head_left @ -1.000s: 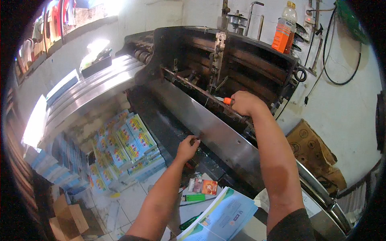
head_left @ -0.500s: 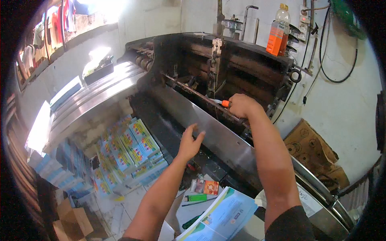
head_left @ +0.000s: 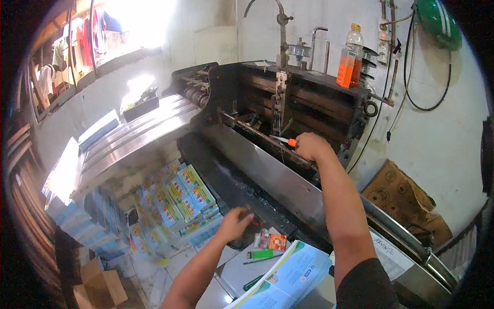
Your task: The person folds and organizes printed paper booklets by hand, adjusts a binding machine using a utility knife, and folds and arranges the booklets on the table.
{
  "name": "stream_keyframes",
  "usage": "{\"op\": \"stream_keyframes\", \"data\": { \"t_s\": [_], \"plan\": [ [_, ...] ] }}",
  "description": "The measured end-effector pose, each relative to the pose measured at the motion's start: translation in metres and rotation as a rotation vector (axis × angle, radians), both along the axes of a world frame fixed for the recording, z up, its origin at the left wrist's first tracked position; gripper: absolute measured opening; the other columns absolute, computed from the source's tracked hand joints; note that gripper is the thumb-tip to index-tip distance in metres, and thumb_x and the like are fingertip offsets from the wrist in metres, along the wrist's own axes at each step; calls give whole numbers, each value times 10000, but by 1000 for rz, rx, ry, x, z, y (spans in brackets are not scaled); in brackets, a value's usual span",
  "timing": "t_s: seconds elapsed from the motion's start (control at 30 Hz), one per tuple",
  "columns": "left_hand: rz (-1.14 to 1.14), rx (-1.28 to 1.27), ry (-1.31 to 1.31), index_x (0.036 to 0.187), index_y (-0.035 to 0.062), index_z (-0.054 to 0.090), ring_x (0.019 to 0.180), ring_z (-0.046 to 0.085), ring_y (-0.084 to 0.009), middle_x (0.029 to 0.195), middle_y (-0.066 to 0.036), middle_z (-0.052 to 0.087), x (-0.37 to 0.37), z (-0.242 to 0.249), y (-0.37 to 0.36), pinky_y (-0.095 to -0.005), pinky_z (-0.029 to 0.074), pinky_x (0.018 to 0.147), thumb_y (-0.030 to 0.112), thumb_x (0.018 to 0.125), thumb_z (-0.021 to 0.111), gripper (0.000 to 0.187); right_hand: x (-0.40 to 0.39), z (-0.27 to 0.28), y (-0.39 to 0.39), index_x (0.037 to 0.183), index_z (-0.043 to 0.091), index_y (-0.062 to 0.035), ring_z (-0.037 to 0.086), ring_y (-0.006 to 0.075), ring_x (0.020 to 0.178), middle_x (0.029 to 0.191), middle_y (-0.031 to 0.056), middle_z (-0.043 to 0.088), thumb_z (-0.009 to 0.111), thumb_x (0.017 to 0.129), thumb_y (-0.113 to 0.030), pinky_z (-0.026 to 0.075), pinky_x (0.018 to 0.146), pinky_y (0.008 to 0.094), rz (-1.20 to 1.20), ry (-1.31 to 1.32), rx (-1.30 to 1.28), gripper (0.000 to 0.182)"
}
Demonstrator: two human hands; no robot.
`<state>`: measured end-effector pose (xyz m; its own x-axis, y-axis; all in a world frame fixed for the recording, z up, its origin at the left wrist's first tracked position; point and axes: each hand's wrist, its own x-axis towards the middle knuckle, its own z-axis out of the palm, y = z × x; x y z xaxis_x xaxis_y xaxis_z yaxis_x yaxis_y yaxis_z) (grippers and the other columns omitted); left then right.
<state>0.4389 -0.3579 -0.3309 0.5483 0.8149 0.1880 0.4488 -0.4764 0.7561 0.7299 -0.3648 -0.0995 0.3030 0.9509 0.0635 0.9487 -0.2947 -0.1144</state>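
My right hand (head_left: 312, 146) is closed around an orange-handled tool with a pointed metal blade (head_left: 283, 139). Its tip points left into the dark machine (head_left: 247, 77), near the upright metal bracket (head_left: 279, 100) and above the long rod (head_left: 257, 132). A thin thread or wire hangs close to the blade. Lower down, my left hand (head_left: 235, 224) holds nothing, its thumb and fingers apart and slightly blurred. It hovers over the dark bed in front of the steel plate (head_left: 267, 165), near a cigarette pack (head_left: 278, 242) and a green lighter (head_left: 260, 254).
Stacks of printed booklets (head_left: 177, 198) stand at the left on the tiled floor. More blue booklets (head_left: 296, 273) lie in front of me. A bottle of orange liquid (head_left: 350, 59) stands on the machine's top edge. An open cardboard box (head_left: 100, 286) sits at lower left.
My left hand has dropped from near the steel plate towards the cigarette pack. My right hand keeps the orange-handled tool inside the machine, with more blade showing. The view has shifted slightly.
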Motion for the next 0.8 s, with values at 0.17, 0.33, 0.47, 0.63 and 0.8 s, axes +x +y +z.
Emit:
{"op": "stream_keyframes", "data": {
  "t_s": [0.17, 0.33, 0.47, 0.63, 0.8],
  "plan": [
    [101, 120, -259, 1149, -22, 625, 1012, 633, -376, 1089, -227, 642, 68, 65, 39, -417, 492, 879, 400, 896, 655, 494, 0, 1, -2, 1049, 711, -15, 672, 367, 1006, 1113, 207, 684, 614, 728, -161, 537, 881, 452, 2, -12, 4, 366],
    [167, 96, -337, 1108, -24, 616, 974, 645, -373, 1058, -211, 666, 139, 122, 63, -421, 494, 867, 338, 893, 660, 423, 3, -2, 3, 1037, 713, -12, 675, 367, 996, 1104, 212, 685, 595, 734, -149, 537, 882, 457, 15, -17, -19, 353],
    [153, 69, -414, 1098, -11, 618, 948, 655, -350, 1036, -196, 682, 173, 125, 75, -405, 495, 848, 233, 898, 637, 316, 9, -10, 6, 1039, 711, -7, 675, 369, 996, 1100, 217, 684, 589, 739, -145, 539, 872, 463, 22, 4, 34, 352],
    [121, -314, -590, 1161, 12, 575, 863, 641, -319, 957, -165, 674, 178, 124, 83, -405, 483, 792, 179, 956, 540, 267, 0, 2, -2, 1045, 709, -6, 674, 368, 1003, 1108, 211, 684, 591, 746, -144, 533, 882, 459, 20, 6, -4, 350],
    [164, 112, -648, 1147, 16, 573, 781, 589, -327, 862, -172, 620, 168, 108, 88, -411, 468, 748, 224, 1013, 471, 268, 3, 2, 1, 1049, 714, -24, 672, 367, 1010, 1114, 206, 684, 600, 747, -148, 531, 891, 456, 27, 55, -24, 346]
  ]
}}
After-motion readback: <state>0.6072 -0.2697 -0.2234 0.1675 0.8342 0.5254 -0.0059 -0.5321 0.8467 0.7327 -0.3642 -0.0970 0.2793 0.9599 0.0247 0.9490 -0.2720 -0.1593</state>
